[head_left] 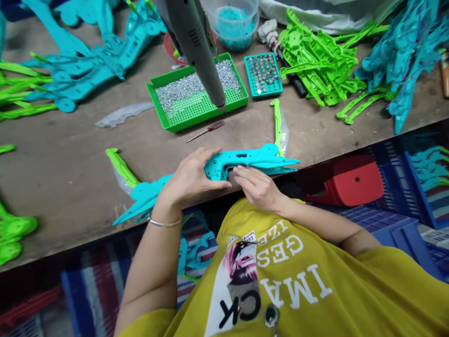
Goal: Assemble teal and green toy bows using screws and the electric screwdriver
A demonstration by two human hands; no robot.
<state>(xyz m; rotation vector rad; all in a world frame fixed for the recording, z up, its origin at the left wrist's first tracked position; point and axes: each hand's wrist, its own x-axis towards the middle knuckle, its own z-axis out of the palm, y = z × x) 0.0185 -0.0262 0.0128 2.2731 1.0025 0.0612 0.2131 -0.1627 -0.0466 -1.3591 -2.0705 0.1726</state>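
A turquoise plastic toy bow (263,157) lies along the table's front edge, with bright green arms (121,167) and clear grey plastic pieces at both ends. My left hand (191,175) curves over its middle, fingers on the far side and thumb stretched along the near side. Against the handle opening, my right hand (259,188) presses with its fingers together; the fingertips are partly hidden at the near edge. Just beyond the bow is a small screwdriver (206,130) with a red handle.
A grey power screwdriver (199,51) hangs over a green tray (182,122) of screws. Beside it sit a turquoise tray (263,90) of small round metal parts and a clear tub (229,35). Green parts (312,56) and turquoise parts (410,51) are piled right, turquoise bows (94,70) left.
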